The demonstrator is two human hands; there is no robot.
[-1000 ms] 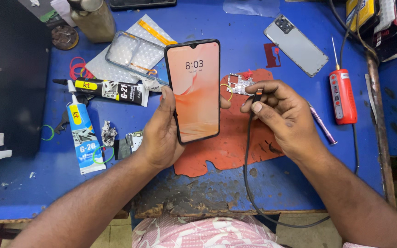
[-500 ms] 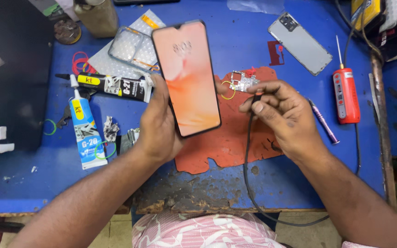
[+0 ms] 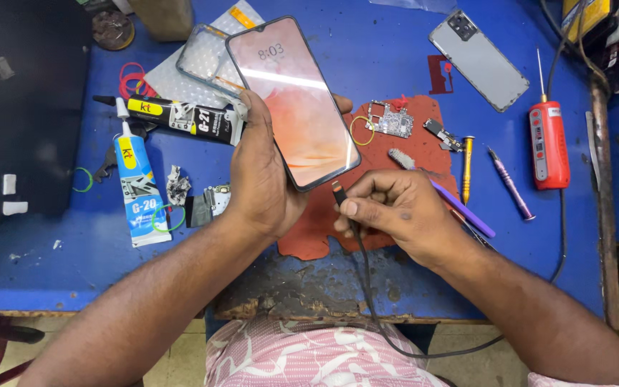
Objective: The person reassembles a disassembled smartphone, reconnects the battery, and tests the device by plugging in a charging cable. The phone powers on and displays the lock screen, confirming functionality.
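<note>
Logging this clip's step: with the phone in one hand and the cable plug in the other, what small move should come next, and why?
Probably bring the black cable plug up into the lit smartphone's bottom edge. The right hand pinches the plug just below that edge, tip pointing at it, not yet inserted, while the left hand holds the phone tilted toward it.

Lit smartphone [image 3: 291, 100] tilted above red mat; black cable plug [image 3: 339, 193] just below it.
</note>
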